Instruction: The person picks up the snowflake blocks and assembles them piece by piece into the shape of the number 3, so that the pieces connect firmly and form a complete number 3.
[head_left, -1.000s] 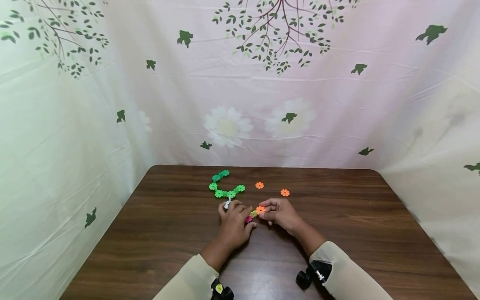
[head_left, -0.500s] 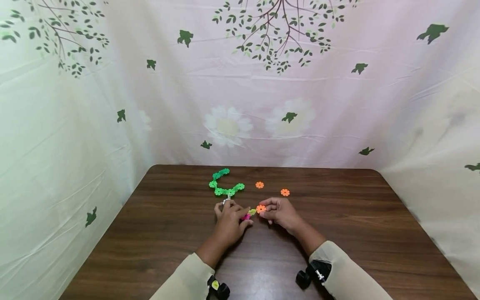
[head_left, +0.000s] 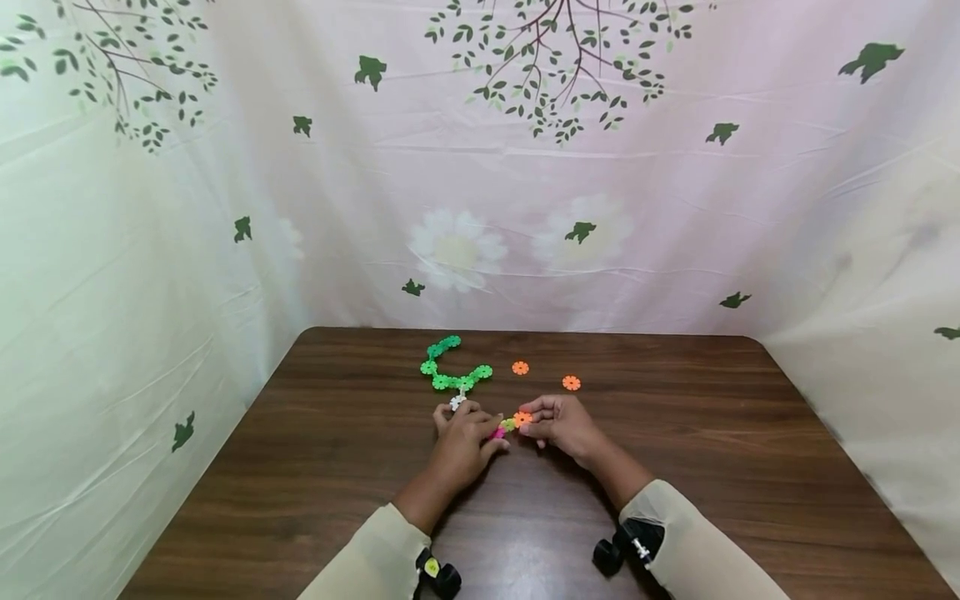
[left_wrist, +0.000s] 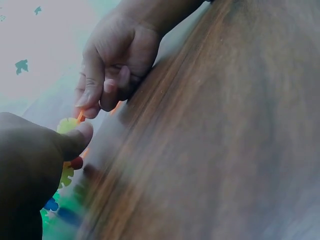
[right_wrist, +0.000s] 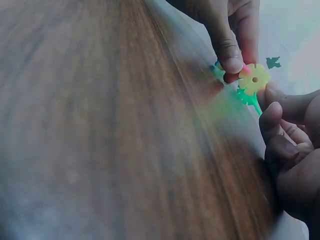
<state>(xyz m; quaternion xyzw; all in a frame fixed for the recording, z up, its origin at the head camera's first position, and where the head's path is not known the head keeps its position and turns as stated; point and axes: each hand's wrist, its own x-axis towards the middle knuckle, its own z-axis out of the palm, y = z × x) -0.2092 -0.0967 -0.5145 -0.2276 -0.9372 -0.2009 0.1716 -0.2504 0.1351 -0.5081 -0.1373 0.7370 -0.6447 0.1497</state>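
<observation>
A chain of interlocking flower-shaped discs lies across the table. In the head view its green part [head_left: 442, 382] curves at the back, joined to a white disc [head_left: 457, 402] by my left hand [head_left: 459, 446]. That hand's fingers cover the middle of the chain. Its thumb and fingers pinch the chain near a pink disc [head_left: 498, 433] and a yellow disc [right_wrist: 255, 80]. My right hand [head_left: 564, 427] pinches an orange disc [head_left: 522, 419] by its edge, against the yellow one. Whether the two discs are fully slotted together, I cannot tell.
Two loose orange discs lie further back, one nearer [head_left: 572, 383] and one farther [head_left: 520, 367]. The brown wooden table [head_left: 697, 467] reaches back to a printed cloth [head_left: 480, 183] hung around it.
My left hand has shifted slightly left and away from me, and the white disc shows more now. The right hand stays nearly still, holding the orange disc.
</observation>
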